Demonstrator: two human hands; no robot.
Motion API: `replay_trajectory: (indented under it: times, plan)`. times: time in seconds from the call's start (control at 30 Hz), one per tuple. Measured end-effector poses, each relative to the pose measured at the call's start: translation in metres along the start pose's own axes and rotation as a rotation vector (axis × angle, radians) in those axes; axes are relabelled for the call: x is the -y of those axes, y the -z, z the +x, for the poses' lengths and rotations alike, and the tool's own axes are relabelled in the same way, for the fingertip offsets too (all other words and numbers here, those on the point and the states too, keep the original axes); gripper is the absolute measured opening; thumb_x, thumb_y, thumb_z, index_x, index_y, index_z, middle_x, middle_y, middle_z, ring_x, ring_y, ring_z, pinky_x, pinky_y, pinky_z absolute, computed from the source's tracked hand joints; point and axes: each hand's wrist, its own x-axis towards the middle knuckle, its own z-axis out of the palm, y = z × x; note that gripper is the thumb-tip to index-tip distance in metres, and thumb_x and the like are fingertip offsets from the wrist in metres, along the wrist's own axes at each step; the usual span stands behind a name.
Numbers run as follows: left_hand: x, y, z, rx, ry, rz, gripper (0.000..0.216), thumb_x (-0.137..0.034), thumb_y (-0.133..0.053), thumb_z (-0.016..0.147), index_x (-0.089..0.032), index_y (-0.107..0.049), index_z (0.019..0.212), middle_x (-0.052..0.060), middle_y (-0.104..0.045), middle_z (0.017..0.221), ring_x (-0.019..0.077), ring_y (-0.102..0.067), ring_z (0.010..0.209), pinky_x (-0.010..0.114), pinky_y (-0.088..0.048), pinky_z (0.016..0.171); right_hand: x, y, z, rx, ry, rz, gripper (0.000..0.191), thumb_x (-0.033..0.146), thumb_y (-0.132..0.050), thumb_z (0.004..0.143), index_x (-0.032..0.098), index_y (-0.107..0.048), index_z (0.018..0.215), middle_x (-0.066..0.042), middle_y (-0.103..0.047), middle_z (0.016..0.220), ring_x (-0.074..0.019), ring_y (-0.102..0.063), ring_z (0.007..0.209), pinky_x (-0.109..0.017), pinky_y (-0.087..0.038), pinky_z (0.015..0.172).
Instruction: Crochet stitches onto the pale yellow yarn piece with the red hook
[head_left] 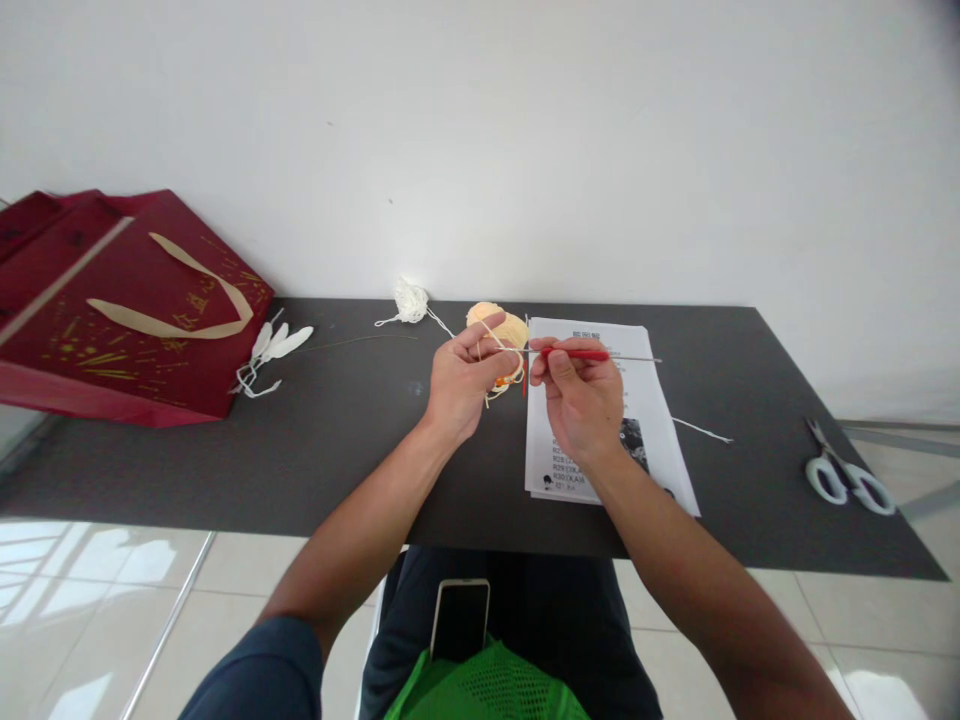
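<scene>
My right hand (585,395) grips a crochet hook (576,354) by its red handle, its metal tip pointing left toward my other hand. White yarn (441,323) runs from a small white ball (410,299) to my left hand (466,375), whose fingers are closed with the strand over the raised index finger. The hook's tip meets the yarn at the left fingertips; any stitches there are too small to make out. Behind the left hand sits a pale yellow yarn ball (498,322), partly hidden, with something orange below it.
Printed sheets (660,400) lie under my right hand. White-handled scissors (847,475) rest at the right end of the dark table (360,460). On the left are a dark red paper bag (135,310) and white crocheted pieces (274,345) beside a thin wire. A phone (460,618) is on my lap.
</scene>
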Motion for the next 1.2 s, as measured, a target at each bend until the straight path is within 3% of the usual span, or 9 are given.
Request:
replay_trajectory:
  times: [0.17,0.53,0.83,1.2]
  plan:
    - [-0.001,0.001,0.001,-0.002,-0.023,0.014,0.062,-0.014,-0.086,0.065,-0.015,-0.069,0.125,-0.008,-0.064,0.064,0.0036,-0.050,0.052,0.020,-0.037,0.055,0.002,0.003,0.003,-0.005,0.040,-0.003,0.018,0.035,-0.078,0.088,0.027,-0.062,0.093,0.003,-0.080,0.091,-0.0096,-0.068,0.065,-0.026,-0.056,0.061]
    - [0.002,0.005,0.002,0.024,-0.088,0.071,0.057,-0.013,-0.081,0.066,-0.015,-0.071,0.122,-0.003,-0.070,0.070,0.0080,-0.060,0.059,0.023,-0.044,0.061,0.001,0.006,0.003,0.010,0.152,-0.066,0.019,0.035,-0.076,0.089,0.028,-0.060,0.095,0.004,-0.077,0.090,-0.0117,-0.071,0.069,-0.031,-0.060,0.069]
    - [0.000,0.013,0.003,0.132,-0.128,0.110,0.049,-0.008,-0.073,0.067,-0.019,-0.075,0.114,-0.002,-0.068,0.068,0.0084,-0.055,0.056,0.023,-0.040,0.056,0.006,0.005,0.002,0.053,0.122,-0.027,0.018,0.032,-0.077,0.089,0.027,-0.060,0.093,0.004,-0.077,0.085,-0.0101,-0.067,0.063,-0.026,-0.054,0.060]
    - [-0.006,0.014,0.006,0.209,0.009,0.053,0.043,-0.007,-0.070,0.059,-0.016,-0.078,0.100,-0.001,-0.067,0.065,0.0091,-0.051,0.052,0.024,-0.033,0.051,0.010,0.004,0.004,0.062,0.062,-0.030,0.030,0.043,-0.083,0.082,0.027,-0.058,0.089,0.005,-0.075,0.079,-0.0096,-0.063,0.058,-0.025,-0.051,0.053]
